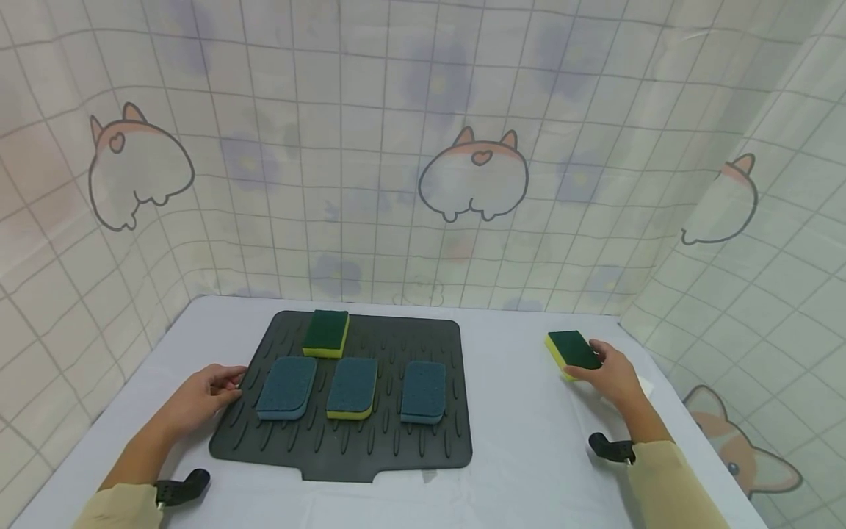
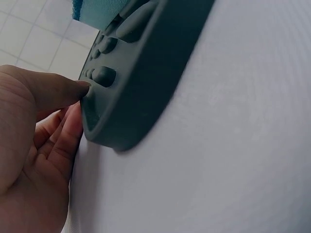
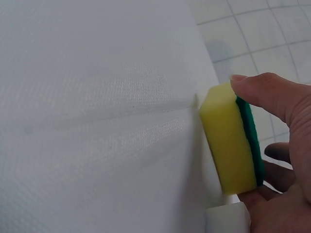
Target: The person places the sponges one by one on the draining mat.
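In the head view my left hand [image 1: 203,397] is at the left edge of a dark grey ridged mat [image 1: 350,466]. The left wrist view shows the thumb [image 2: 63,91] on the mat's rim and the fingers below, pinching it. On the mat lie a green-topped yellow sponge [image 1: 326,333] at the back and a row of blue-topped sponges in front: a left one [image 1: 287,386], a middle one [image 1: 352,386] and a right one [image 1: 424,389]. Off to the right, my right hand [image 1: 611,373] grips another green-and-yellow sponge [image 3: 228,141] between thumb and fingers, close over the tablecloth.
A small white block [image 3: 227,218] sits beside the right hand, partly covered by it. White cloth [image 1: 509,441] covers the table. A checked curtain [image 1: 370,147] with cartoon animals encloses the back and both sides.
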`<state>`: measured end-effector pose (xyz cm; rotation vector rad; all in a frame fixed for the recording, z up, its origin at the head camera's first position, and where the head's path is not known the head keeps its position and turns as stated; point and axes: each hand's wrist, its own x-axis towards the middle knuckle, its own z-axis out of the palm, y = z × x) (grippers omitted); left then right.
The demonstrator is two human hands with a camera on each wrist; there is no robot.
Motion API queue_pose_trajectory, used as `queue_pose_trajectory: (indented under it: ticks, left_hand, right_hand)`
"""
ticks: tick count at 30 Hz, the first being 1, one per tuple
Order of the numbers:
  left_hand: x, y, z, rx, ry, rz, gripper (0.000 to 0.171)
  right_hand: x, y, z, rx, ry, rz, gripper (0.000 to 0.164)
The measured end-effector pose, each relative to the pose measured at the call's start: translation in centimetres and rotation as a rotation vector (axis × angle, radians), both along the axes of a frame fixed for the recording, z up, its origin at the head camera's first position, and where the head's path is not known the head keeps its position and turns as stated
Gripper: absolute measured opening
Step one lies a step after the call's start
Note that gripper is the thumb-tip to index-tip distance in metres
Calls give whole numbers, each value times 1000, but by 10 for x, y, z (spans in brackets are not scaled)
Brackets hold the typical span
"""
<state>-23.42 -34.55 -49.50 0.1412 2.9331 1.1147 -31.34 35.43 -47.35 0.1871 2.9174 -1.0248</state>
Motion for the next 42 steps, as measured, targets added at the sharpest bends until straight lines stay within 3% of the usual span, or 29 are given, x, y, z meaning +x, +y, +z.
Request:
queue_pose_trajectory:
  ticks: [9,21,42]
  left_hand:
    - [-1,0,0,-12,-1,3,46]
    - [1,0,1,-4,-7,-4,46]
    - [2,1,2,-8,7,-19,46]
  right_hand:
    - [-1,5,3,45,3,61,103]
    - [-5,5,9,86,-47,46,105]
    - [-9,-11,4,67,-3,39,108]
